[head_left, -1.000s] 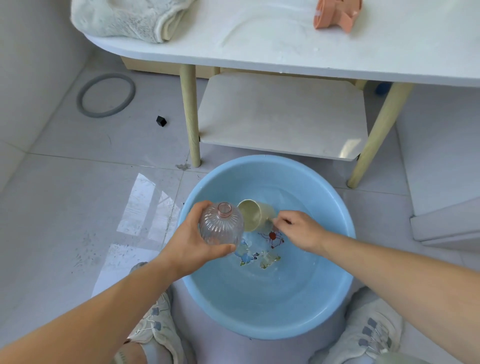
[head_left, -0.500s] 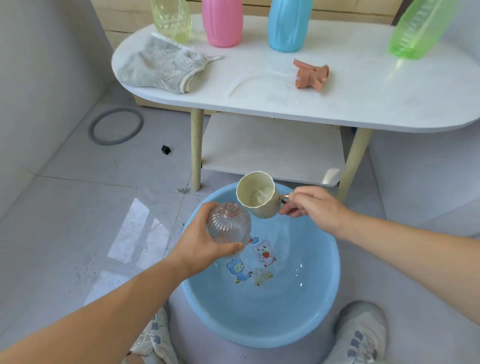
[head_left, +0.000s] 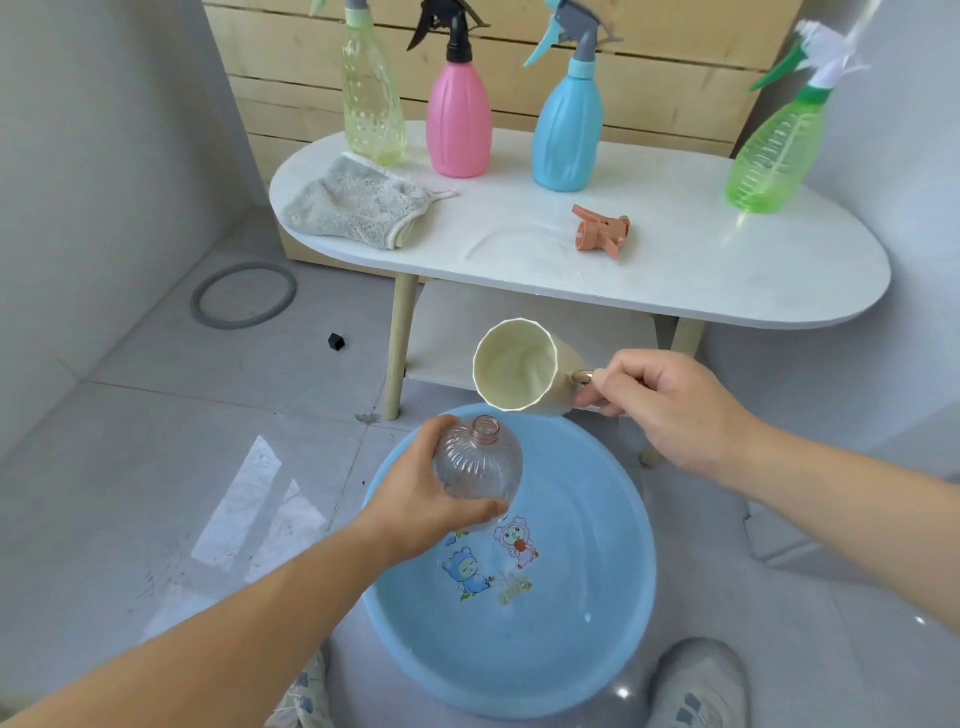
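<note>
My left hand grips a clear ribbed bottle with its cap off, held over the near-left part of a blue basin on the floor. My right hand holds a cream cup by its handle, tipped on its side with the mouth facing me, just above and behind the bottle's open neck. The basin has water in it and cartoon figures printed on its bottom.
A white oval table stands behind the basin with a grey cloth, an orange spray head and several spray bottles: yellow, pink, blue, green. A grey ring lies on the tiled floor. My shoes flank the basin.
My right hand has lifted the cup out of the basin's water to above the bottle's neck. My head has tilted up, bringing the table top and spray bottles into sight.
</note>
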